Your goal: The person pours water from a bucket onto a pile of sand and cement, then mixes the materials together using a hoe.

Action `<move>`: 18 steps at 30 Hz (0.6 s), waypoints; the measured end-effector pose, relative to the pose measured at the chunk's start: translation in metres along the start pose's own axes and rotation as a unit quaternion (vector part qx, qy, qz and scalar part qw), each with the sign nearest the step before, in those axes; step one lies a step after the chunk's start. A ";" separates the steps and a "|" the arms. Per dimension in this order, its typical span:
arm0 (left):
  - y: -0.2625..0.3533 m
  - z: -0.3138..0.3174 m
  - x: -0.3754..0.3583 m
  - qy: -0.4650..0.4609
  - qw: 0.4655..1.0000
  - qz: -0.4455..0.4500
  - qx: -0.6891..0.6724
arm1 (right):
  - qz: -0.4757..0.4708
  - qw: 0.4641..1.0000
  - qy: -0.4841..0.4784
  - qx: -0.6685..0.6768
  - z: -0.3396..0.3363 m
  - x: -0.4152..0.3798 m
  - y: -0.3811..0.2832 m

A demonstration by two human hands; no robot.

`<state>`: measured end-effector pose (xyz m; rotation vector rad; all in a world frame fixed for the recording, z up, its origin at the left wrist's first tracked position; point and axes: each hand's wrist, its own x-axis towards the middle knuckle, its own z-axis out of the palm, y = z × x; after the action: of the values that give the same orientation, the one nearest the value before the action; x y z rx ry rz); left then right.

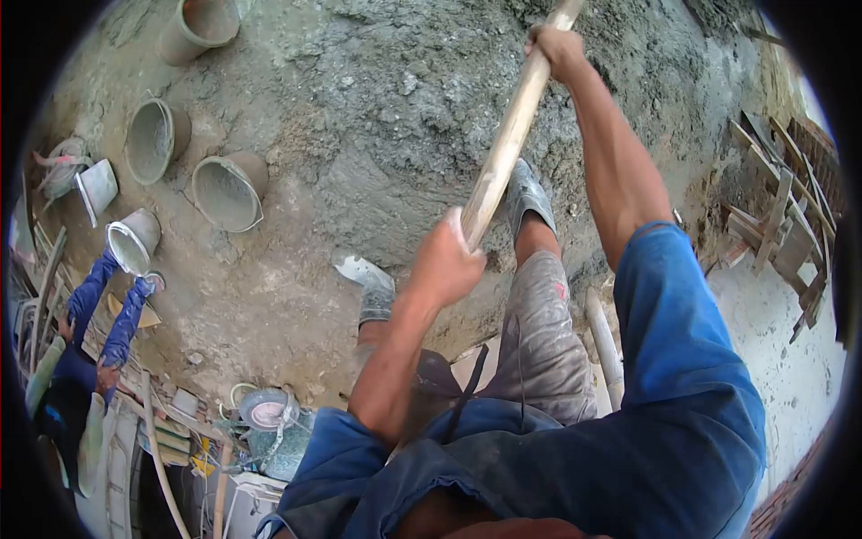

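A long wooden handle (507,139) slants from the top edge down toward my body. My left hand (446,260) is wrapped round its lower end, in front of my legs. Farther up, near the top of the view, my right hand (555,49) grips the same handle. The tool's far end is out of view. Wet grey concrete mix (404,99) spreads beneath and beyond the handle. My two boots, one at the left (364,274) and one at the right (528,193), stand at the near side of the mix.
Several buckets, one of them grey (229,190), stand at the left. A co-worker (76,377) is at the far left, beside a white-rimmed bucket (135,242). Scrap wood (790,216) is piled at the right. A wheel (268,410) lies at the lower left.
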<state>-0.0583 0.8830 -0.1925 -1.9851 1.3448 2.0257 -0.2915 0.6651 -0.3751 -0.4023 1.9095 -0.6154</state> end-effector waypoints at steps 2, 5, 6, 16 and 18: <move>-0.046 -0.010 -0.071 -0.015 0.999 -0.049 -0.016 | -0.001 1.000 0.021 -0.019 0.045 -0.071 0.050; -0.106 -0.004 -0.176 -0.010 0.991 -0.124 -0.051 | 0.023 0.999 -0.046 0.002 0.073 -0.186 0.098; -0.120 0.006 -0.211 0.000 0.983 -0.177 -0.045 | 0.032 0.998 -0.049 -0.027 0.075 -0.225 0.111; -0.129 0.005 -0.062 0.117 0.984 0.009 -0.135 | -0.154 0.982 -0.068 -0.083 0.128 -0.132 -0.012; -0.115 0.008 -0.067 0.116 0.981 -0.010 -0.153 | -0.110 0.976 -0.103 -0.158 0.139 -0.125 0.003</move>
<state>0.0110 0.9963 -0.2020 -2.4178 1.0900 2.1603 -0.1140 0.7012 -0.3293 -0.8572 1.7760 -0.3920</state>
